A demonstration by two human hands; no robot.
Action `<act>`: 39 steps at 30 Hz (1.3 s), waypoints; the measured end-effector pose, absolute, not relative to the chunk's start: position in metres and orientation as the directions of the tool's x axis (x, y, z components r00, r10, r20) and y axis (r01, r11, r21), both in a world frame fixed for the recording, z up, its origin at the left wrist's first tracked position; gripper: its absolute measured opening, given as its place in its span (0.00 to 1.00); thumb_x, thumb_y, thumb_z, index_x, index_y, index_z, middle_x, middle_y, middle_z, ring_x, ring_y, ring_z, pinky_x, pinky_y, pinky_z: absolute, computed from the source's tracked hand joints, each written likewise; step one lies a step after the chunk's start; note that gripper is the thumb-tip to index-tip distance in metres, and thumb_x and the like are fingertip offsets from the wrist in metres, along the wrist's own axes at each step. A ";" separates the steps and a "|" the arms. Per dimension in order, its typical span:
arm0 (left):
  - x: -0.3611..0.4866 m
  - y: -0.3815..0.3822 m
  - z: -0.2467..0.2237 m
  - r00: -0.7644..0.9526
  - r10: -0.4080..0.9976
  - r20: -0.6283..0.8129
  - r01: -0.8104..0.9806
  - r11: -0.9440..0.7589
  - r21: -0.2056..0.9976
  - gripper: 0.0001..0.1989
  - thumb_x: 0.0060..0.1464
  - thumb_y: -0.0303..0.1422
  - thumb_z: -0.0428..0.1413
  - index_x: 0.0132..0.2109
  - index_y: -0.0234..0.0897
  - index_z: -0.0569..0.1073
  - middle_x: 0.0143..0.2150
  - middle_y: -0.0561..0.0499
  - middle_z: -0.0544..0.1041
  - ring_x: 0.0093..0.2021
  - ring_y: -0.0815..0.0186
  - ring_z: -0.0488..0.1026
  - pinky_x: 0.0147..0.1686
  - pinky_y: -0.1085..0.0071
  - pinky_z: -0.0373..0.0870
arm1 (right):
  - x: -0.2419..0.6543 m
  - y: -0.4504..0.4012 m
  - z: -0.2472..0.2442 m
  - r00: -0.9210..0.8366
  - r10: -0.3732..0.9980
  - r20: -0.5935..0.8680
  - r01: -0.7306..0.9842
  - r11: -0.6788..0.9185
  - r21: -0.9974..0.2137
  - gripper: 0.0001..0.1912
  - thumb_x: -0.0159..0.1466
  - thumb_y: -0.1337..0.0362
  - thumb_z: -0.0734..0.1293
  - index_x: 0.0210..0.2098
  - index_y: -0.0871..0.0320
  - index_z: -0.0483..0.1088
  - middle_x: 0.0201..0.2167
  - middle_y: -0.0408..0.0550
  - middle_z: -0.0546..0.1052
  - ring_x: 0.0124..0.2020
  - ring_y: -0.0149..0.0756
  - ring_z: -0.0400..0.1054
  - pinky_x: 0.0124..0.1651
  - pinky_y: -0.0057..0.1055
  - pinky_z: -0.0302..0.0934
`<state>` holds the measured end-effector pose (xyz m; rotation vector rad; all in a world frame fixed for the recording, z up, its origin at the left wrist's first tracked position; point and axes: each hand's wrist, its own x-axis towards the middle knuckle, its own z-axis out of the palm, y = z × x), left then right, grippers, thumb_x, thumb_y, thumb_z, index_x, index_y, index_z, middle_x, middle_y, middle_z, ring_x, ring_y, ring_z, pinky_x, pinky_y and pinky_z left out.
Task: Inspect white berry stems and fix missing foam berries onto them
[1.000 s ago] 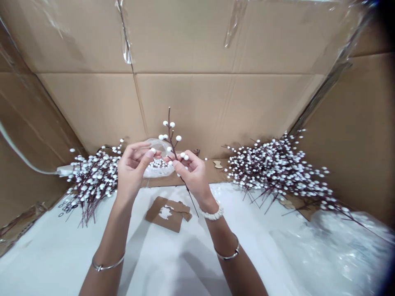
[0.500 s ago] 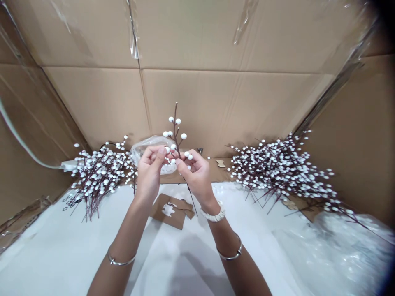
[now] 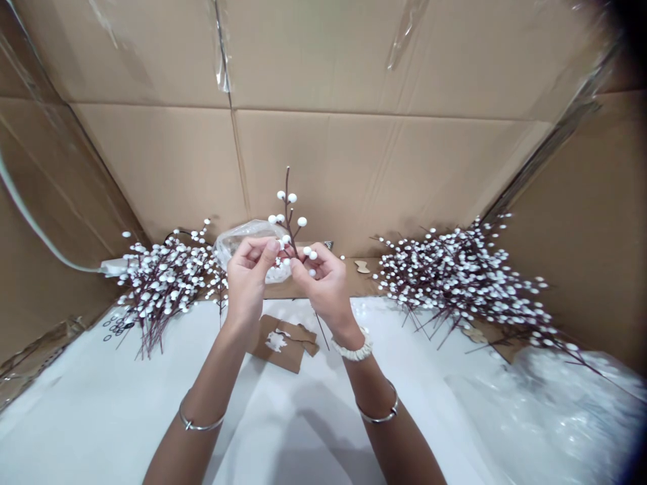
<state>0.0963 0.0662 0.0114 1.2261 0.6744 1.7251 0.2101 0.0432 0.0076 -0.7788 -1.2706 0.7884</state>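
Note:
An artificial berry branch (image 3: 292,232), brown with white berries, stands nearly upright between my two hands. My right hand (image 3: 323,276) is closed around its stem, and the lower end of the stem shows below the palm. My left hand (image 3: 250,269) pinches at a side twig or berry on the branch's left; the fingertips hide exactly what they grip. Behind my left hand sits a clear plastic bag (image 3: 237,236) with white contents.
Piles of berry branches lie at left (image 3: 166,283) and right (image 3: 455,283). A torn cardboard piece (image 3: 283,360) rests on the white table (image 3: 91,404). Clear plastic wrap (image 3: 571,411) is at right, a white cable (image 3: 45,229) at left. Cardboard walls (image 3: 323,155) enclose the back and sides.
Both hands stay at the branch with only slight finger movement. The left thumb has shifted a little to the right, and the stem's lower end has swung slightly right.

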 end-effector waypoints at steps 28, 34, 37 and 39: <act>0.095 0.065 0.015 -0.118 0.826 0.551 -0.209 -0.563 0.799 0.09 0.50 0.37 0.65 0.34 0.35 0.77 0.32 0.50 0.81 0.33 0.70 0.77 0.37 0.74 0.74 | 0.216 0.046 0.010 0.057 0.866 0.498 -0.206 0.498 -0.843 0.08 0.57 0.61 0.70 0.29 0.57 0.67 0.31 0.43 0.75 0.34 0.30 0.70 0.36 0.27 0.64; 0.094 0.067 0.012 -0.070 0.880 0.471 -0.335 -0.465 0.820 0.10 0.49 0.38 0.66 0.34 0.36 0.77 0.29 0.52 0.79 0.31 0.73 0.76 0.37 0.77 0.73 | 0.216 0.045 0.014 0.059 0.860 0.507 -0.186 0.509 -0.841 0.08 0.56 0.61 0.70 0.28 0.57 0.67 0.28 0.41 0.74 0.31 0.28 0.69 0.34 0.26 0.64; 0.093 0.068 0.011 -0.067 0.905 0.421 -0.374 -0.414 0.830 0.12 0.48 0.39 0.66 0.34 0.36 0.77 0.29 0.52 0.79 0.32 0.73 0.75 0.37 0.78 0.72 | 0.216 0.044 0.014 0.055 0.860 0.507 -0.159 0.509 -0.846 0.08 0.57 0.61 0.69 0.28 0.58 0.67 0.29 0.42 0.75 0.30 0.27 0.68 0.32 0.25 0.63; 0.093 0.068 0.011 -0.066 0.920 0.386 -0.385 -0.381 0.841 0.13 0.47 0.40 0.67 0.34 0.36 0.77 0.29 0.52 0.79 0.32 0.73 0.75 0.36 0.79 0.71 | 0.216 0.043 0.013 0.056 0.865 0.498 -0.131 0.501 -0.855 0.08 0.57 0.61 0.70 0.29 0.58 0.68 0.29 0.43 0.75 0.30 0.27 0.67 0.30 0.24 0.61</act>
